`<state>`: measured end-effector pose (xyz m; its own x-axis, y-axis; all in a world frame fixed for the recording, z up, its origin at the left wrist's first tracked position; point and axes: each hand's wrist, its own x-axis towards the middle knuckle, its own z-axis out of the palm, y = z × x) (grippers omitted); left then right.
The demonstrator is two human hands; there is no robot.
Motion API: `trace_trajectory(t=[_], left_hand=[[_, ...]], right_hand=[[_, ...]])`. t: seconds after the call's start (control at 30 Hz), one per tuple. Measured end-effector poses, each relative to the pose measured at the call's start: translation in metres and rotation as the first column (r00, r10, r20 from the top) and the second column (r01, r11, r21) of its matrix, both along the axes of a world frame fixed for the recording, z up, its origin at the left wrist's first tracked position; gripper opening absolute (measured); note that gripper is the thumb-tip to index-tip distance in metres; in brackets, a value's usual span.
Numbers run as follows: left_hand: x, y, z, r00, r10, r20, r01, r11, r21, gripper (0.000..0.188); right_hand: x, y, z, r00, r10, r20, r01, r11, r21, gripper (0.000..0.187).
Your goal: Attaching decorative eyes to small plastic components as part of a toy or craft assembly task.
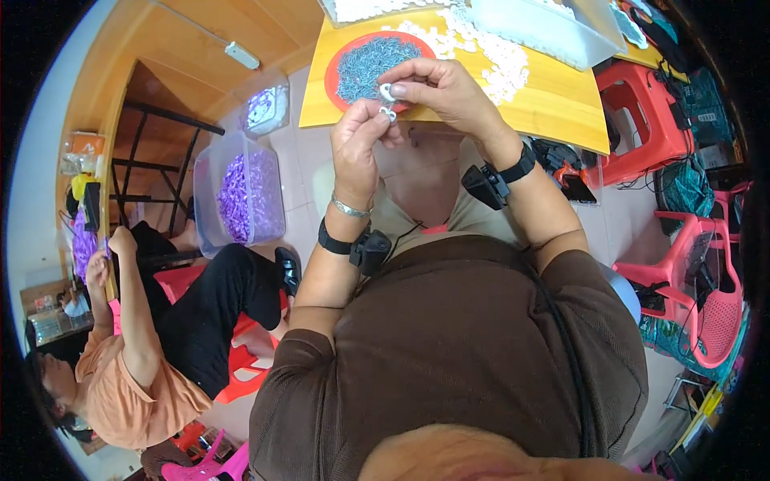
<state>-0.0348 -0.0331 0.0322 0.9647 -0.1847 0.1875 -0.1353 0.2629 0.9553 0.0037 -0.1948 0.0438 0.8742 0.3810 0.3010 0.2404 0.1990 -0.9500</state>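
My left hand [358,151] is closed, thumb and fingers pinching a small white plastic piece with a hole [390,115]. Just above it, my right hand [449,94] pinches a rounded white plastic piece [387,92] between thumb and forefinger. The two pieces are very close together; whether they are joined is too small to tell. Both hands are over the near edge of the yellow table [553,120], in front of a red plate [331,84] heaped with small grey metal screws or pins [373,66]. Loose white plastic pieces [504,68] lie scattered right of the plate.
A clear bin [593,28] stands at the table's back right. On the floor to the left is a clear tub [277,200] of purple pieces [234,200]. Another person [136,385] sits at the far left. Red stools [642,120] and pink chairs [682,272] stand at right.
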Motion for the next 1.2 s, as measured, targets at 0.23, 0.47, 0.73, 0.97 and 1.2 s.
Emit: trace_trajectory(t=[0.23,0.47,0.73,0.97,1.2], left_hand=[[0.005,0.005,0.001,0.995,0.08,-0.067,-0.071,0.991,0.118,0.012],[0.005,0.004,0.002,0.994,0.084,-0.065,-0.071,0.981,0.18,0.013],[0.007,0.006,-0.001,0.995,0.084,-0.052,-0.074,0.981,0.178,0.013],[0.006,0.004,-0.002,0.995,0.081,-0.063,-0.068,0.981,0.182,0.013],[0.004,0.002,0.003,0.993,0.107,-0.055,-0.091,0.969,0.231,0.013]], right_hand=[[0.003,-0.005,0.002,0.993,-0.032,0.115,0.044,0.993,-0.111,0.019],[0.004,-0.004,-0.003,0.999,-0.026,0.03,0.031,0.988,-0.151,0.02],[0.005,-0.006,-0.003,0.998,-0.045,0.036,0.05,0.989,-0.142,0.021],[0.007,-0.005,-0.007,0.998,-0.04,0.058,0.048,0.987,-0.152,0.018],[0.004,-0.004,-0.004,0.986,-0.087,0.144,0.118,0.969,-0.219,0.018]])
